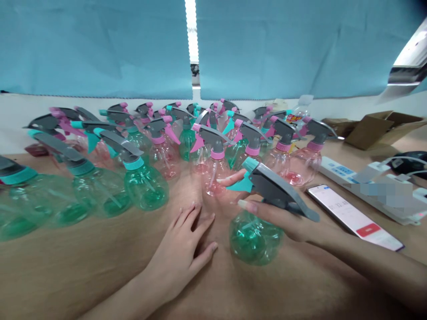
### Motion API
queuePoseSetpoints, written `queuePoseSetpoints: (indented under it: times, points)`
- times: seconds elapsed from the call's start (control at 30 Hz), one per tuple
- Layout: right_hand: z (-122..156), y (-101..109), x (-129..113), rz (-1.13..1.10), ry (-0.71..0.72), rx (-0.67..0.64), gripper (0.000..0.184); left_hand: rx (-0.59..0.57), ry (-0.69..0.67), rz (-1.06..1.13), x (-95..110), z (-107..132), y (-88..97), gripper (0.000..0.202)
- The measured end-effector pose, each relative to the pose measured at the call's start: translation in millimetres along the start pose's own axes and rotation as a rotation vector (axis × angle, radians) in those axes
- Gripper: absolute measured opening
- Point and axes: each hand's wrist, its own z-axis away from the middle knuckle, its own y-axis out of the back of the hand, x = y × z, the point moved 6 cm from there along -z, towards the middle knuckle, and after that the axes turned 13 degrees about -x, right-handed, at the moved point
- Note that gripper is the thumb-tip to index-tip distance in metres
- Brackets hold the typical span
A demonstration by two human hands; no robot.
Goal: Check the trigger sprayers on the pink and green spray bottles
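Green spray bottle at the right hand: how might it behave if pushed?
The green spray bottle is see-through, so probably light. Its long spray head overhangs, so a high push may tip it. The smooth, rounded body could feel slippery.

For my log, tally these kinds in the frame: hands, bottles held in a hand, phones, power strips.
Hands: 2, left hand and right hand
Held bottles: 1, the green bottle
Phones: 1, the lit phone
Power strips: 1, the white power strip
Total: 5

A phone (355, 218) shows a row of large digits, of which a "32" seems readable; the rest blurs. White lettering on its red button (368, 230) is illegible, as is the print on the clear bottle's red-and-yellow label (293, 118).
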Motion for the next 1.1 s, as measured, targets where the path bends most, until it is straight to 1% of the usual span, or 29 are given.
queuePoseSetpoints:
  times: [0.07, 0.13, 0.2, 0.27, 0.33, 0.43, 0.47, 0.6, 0.67, 0.77, 0.87, 0.97, 1.1]
  points:
    - [0.6, -0.9, 1.5, 0.023, 0.011, -0.011, 0.023, -0.006, -0.002, -0.008, -0.1, 0.2, -0.7, 0.047]
    - [0.8, -2.1, 3.5, 0.032, 0.040, -0.023, 0.024, -0.004, 0.000, -0.012, -0.4, 0.5, -0.9, 0.048]
    - [1.2, -1.2, 5.9, 0.039, 0.053, 0.000, 0.027, 0.000, 0.002, -0.012, -0.4, 0.8, -0.8, 0.048]
    - [1.8, 0.3, 7.7, 0.042, 0.036, 0.024, 0.028, 0.001, 0.000, -0.010, 0.1, 1.0, -0.4, 0.047]
    - [2.0, 1.5, 6.6, 0.042, 0.012, 0.028, 0.024, 0.002, -0.002, -0.010, 0.4, 1.1, -0.1, 0.047]
    - [0.7, -0.3, 1.4, 0.006, -0.018, -0.034, 0.012, 0.008, -0.001, -0.010, 0.2, 1.2, 0.2, 0.047]
    - [0.0, -1.1, -1.1, -0.015, -0.010, -0.052, 0.012, 0.009, -0.002, -0.009, 0.0, 1.2, 0.1, 0.047]
    - [-2.4, -1.5, -6.6, -0.049, 0.042, -0.045, 0.025, 0.003, -0.006, -0.013, -0.9, 0.3, -1.3, 0.047]
    - [-3.4, -0.7, -6.3, -0.043, 0.049, -0.018, 0.025, -0.003, -0.005, -0.017, -0.9, -0.3, -1.9, 0.048]
    - [-4.4, -0.9, -7.8, -0.074, 0.087, -0.011, 0.019, -0.002, -0.002, -0.009, -0.4, -0.4, -1.7, 0.048]
    - [-3.8, -2.3, -6.0, -0.086, 0.067, -0.014, 0.005, 0.005, 0.002, -0.002, -0.3, 0.1, -1.0, 0.047]
    - [-0.3, -0.1, -0.7, -0.026, 0.003, 0.053, 0.022, 0.006, 0.003, -0.001, -0.4, 0.2, -0.8, 0.047]
    - [3.2, 4.2, 0.9, 0.062, -0.038, 0.117, 0.028, -0.001, 0.011, 0.002, 0.0, -0.2, -1.0, 0.046]
